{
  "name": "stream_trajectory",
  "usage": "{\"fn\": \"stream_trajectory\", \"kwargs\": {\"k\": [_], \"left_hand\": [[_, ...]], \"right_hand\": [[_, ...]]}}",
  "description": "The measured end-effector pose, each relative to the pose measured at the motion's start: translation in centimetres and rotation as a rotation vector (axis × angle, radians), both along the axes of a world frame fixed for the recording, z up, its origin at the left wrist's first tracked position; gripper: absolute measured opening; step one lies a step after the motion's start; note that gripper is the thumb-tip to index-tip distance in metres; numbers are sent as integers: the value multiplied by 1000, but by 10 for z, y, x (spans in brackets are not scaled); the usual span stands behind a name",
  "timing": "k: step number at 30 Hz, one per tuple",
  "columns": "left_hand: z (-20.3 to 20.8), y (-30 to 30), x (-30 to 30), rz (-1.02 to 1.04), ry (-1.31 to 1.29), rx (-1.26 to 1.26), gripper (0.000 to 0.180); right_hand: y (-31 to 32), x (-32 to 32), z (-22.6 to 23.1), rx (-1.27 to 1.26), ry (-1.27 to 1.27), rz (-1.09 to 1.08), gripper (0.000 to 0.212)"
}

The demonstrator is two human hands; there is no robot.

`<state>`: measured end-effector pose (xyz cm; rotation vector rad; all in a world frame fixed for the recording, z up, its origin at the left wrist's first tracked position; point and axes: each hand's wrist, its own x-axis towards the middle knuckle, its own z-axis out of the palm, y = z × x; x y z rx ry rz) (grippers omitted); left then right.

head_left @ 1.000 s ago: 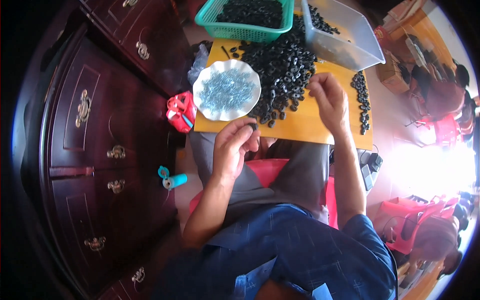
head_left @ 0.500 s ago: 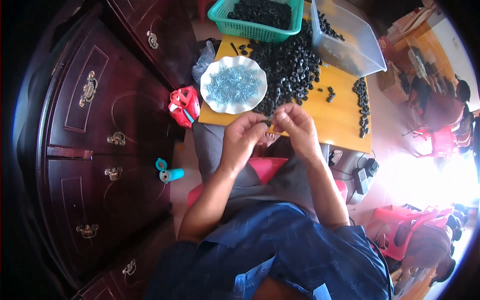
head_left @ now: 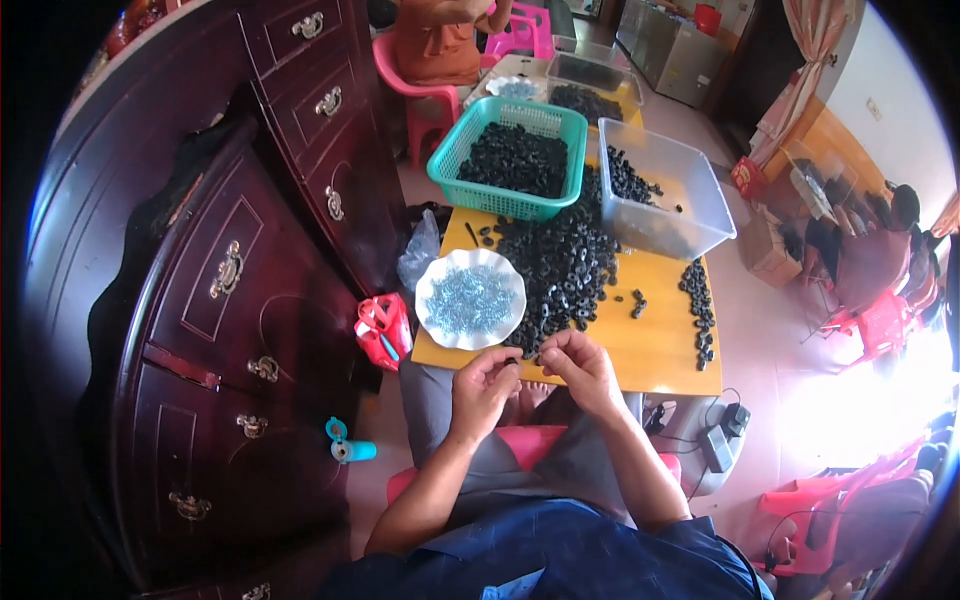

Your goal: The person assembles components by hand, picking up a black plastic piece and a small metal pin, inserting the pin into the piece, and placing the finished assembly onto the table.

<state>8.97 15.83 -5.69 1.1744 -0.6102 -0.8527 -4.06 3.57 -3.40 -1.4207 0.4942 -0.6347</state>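
Observation:
My left hand (head_left: 478, 398) is closed in a pinch on a small black plastic part (head_left: 511, 361), just off the table's near edge. Close by on its right, my right hand (head_left: 588, 378) has thumb and forefinger pressed together; what they hold, if anything, is too small to make out. A white scalloped plate (head_left: 470, 341) of small silvery-blue coils (head_left: 468, 298), which look like springs, lies beyond my left hand. Past my fingertips spreads a heap of black parts (head_left: 565, 265), many of them ring-shaped or oval.
A green basket (head_left: 508, 205) of black pieces and a clear plastic bin (head_left: 668, 222) stand on the yellow table (head_left: 650, 350). More black parts line its right side (head_left: 697, 310). Dark drawers (head_left: 230, 340) rise on my left. A person (head_left: 438, 45) sits at the far end.
The view has tilted upward, bringing the far end of the room into sight. My hands, nearly touching before, are now slightly apart, with the black part still in the left.

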Motion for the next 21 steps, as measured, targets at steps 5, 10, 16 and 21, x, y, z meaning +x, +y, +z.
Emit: {"fn": "stream_trajectory", "kwargs": {"k": [5, 10, 16, 21], "left_hand": [[-1, -4, -7, -29, -61, -71, 31], [-11, -3, -1, -71, -124, -92, 19], [-11, -2, -5, -83, -108, -79, 13], [-12, -3, -6, -117, -139, -92, 14]], "right_hand": [[-10, -5, 10, -79, 39, 12, 12], [-15, -9, 12, -240, 157, 53, 17], [-13, -10, 24, -350, 276, 95, 14], [-7, -9, 30, -471, 288, 66, 13]]}}
